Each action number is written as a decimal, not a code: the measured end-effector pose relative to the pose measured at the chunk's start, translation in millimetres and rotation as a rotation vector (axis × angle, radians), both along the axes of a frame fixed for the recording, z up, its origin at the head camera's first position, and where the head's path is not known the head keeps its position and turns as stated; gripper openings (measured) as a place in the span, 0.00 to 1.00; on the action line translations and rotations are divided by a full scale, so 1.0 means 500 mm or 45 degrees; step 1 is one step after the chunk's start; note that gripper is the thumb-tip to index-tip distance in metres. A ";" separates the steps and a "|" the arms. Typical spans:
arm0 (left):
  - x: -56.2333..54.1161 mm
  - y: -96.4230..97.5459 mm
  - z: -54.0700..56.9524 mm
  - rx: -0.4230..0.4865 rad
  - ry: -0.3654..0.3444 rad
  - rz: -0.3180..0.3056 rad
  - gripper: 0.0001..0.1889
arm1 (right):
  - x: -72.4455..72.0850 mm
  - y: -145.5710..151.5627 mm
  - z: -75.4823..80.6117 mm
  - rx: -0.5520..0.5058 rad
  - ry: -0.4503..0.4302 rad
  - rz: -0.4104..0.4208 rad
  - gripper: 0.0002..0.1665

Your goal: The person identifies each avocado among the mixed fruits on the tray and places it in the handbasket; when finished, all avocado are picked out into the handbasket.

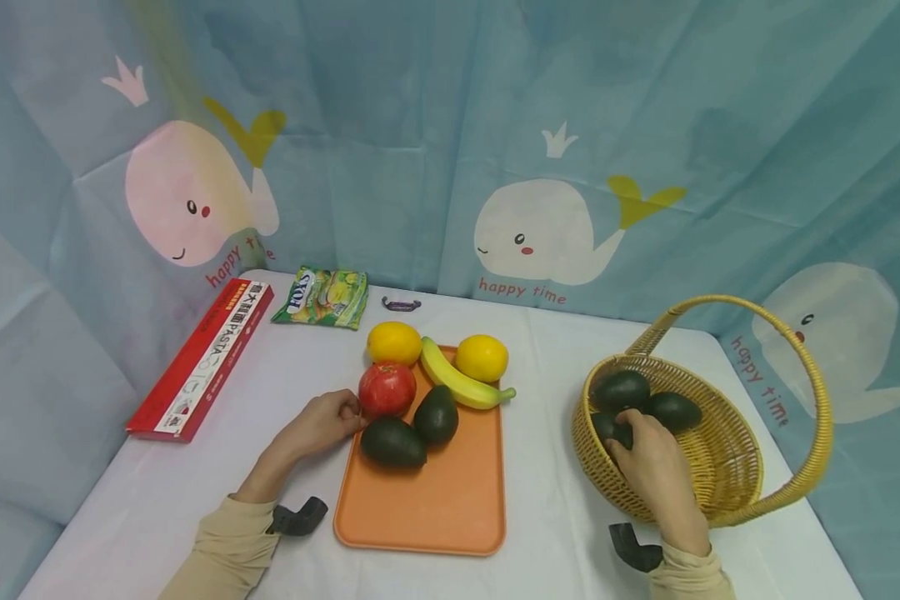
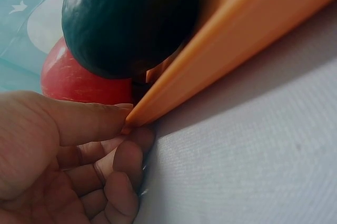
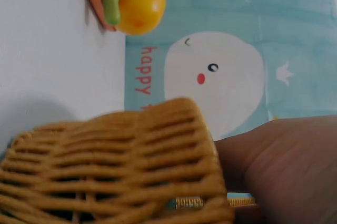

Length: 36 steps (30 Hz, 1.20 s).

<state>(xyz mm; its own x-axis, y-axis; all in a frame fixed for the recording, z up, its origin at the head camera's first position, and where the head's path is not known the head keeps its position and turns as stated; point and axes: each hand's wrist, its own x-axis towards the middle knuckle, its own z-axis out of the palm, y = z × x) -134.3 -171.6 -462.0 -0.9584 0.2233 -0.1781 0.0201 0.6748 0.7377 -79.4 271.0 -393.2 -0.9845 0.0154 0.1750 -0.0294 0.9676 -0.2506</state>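
Orange, smooth and apparently plastic, the tray (image 1: 427, 521) lies on the white table surface (image 1: 547, 492). The left hand (image 1: 330, 423) pinches its left edge between thumb and fingers. The right hand (image 1: 654, 462), reaching into the woven basket (image 1: 727, 433), grips an avocado (image 1: 606, 425) near two others.

Caution: raising the pinched edge would tilt the tray. The rounded pomegranate (image 1: 387, 390) and the two tray avocados (image 1: 393, 442) could then roll; the raised lip is low and may not stop them. The curved banana (image 1: 461, 383) is likely to slide rather than roll.

Caution: the gripped avocado has a dark, faintly glossy skin and may slip if the fingers loosen. Lifting it sideways could strike the rim or the arched handle (image 1: 821, 417). Forearm pressure on the rim could tip the basket, which looks light.

Materials: the basket is oval, of ribbed golden strands with open gaps. The tray has rounded corners.
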 end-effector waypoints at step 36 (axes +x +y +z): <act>0.000 0.001 0.003 0.000 0.002 0.004 0.07 | -0.041 -0.288 -0.079 0.209 0.285 1.075 0.37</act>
